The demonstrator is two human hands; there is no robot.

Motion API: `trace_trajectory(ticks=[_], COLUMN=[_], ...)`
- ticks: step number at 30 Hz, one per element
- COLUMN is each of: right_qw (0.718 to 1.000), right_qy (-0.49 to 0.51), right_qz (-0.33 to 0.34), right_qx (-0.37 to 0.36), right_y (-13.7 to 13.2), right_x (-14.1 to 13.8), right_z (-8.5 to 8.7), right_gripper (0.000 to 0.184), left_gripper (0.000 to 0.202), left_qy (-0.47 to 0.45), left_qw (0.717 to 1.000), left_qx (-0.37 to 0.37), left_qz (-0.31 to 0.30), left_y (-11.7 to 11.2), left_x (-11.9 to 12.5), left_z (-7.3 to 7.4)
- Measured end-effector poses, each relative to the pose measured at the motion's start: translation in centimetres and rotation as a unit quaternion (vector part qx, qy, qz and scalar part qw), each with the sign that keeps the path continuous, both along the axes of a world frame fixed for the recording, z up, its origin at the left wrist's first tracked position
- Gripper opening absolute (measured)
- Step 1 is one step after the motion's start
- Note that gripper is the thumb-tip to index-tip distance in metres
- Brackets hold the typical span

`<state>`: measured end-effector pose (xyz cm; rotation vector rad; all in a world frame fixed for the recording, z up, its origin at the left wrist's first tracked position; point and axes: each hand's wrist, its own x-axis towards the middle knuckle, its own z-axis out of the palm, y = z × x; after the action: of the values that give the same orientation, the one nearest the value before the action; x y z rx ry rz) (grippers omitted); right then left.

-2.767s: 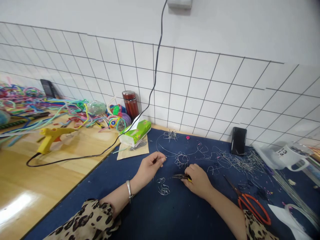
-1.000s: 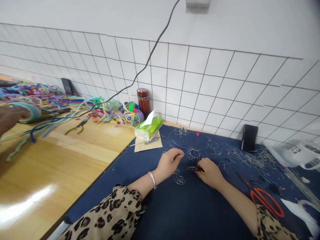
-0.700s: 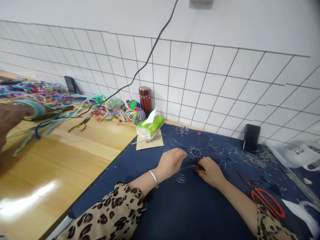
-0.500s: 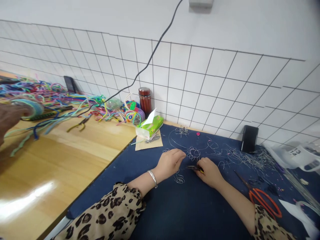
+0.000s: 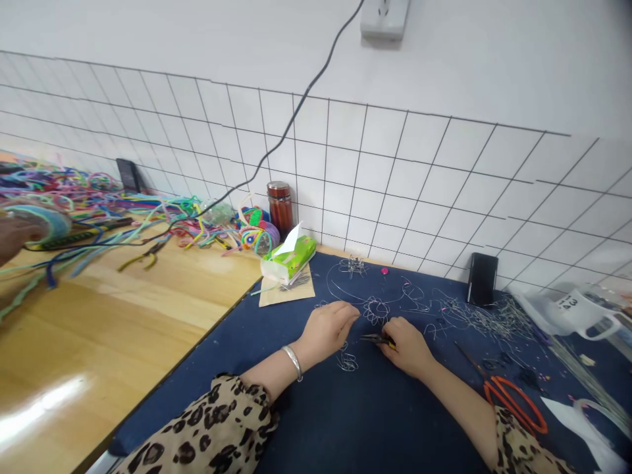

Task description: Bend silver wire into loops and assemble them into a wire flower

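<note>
My right hand (image 5: 407, 345) is closed around small pliers (image 5: 374, 338) with dark jaws and a bit of yellow handle showing; the jaws point left. Across from it my left hand (image 5: 328, 330) has its fingers bent and pressed together, its fingertips left of the pliers' tips. What it pinches, if anything, is too small to tell. Just beyond the two hands lies a flower-shaped wire piece (image 5: 376, 309) with looped petals. A second bent wire piece (image 5: 347, 361) rests on the dark blue mat (image 5: 340, 421) below my left hand.
Orange-handled scissors (image 5: 516, 403) and a heap of wire (image 5: 494, 319) lie right, near a phone (image 5: 482, 280) and a white cup (image 5: 587, 316). A tissue pack (image 5: 291, 260) sits at the back. Leftward, another person's hand (image 5: 14, 238) is by colourful pipe cleaners (image 5: 99, 187).
The view has shifted slightly, so the scene sits a little lower and further left. My hands keep nearly the same pose, with the pliers still in my right hand.
</note>
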<state>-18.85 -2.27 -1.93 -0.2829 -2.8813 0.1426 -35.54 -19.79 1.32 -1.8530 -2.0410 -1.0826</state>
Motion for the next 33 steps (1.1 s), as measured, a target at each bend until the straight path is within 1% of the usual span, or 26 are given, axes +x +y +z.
trace_trajectory(ticks=[8, 17, 24, 33], right_qw=[1.0, 1.0, 1.0, 1.0], right_qy=[0.001, 0.01, 0.0, 0.002], right_qz=[0.003, 0.011, 0.01, 0.009], right_qx=[-0.006, 0.007, -0.005, 0.002], right_y=[0.19, 0.08, 0.39, 0.05], right_x=[-0.04, -0.09, -0.1, 0.09], right_z=[-0.05, 0.06, -0.24, 0.01], right_gripper=[0.014, 0.012, 0.014, 0.013], left_gripper=[0.018, 0.018, 0.019, 0.019], left_qy=[0.016, 0.06, 0.053, 0.049], left_qw=[1.0, 0.998, 0.998, 0.998], left_qx=[-0.009, -0.007, -0.021, -0.027], left_qz=[-0.001, -0.011, -0.009, -0.014], left_y=[0.1, 0.05, 0.2, 0.02], left_x=[0.02, 0.42, 0.16, 0.61], left_z=[-0.23, 0.02, -0.33, -0.41])
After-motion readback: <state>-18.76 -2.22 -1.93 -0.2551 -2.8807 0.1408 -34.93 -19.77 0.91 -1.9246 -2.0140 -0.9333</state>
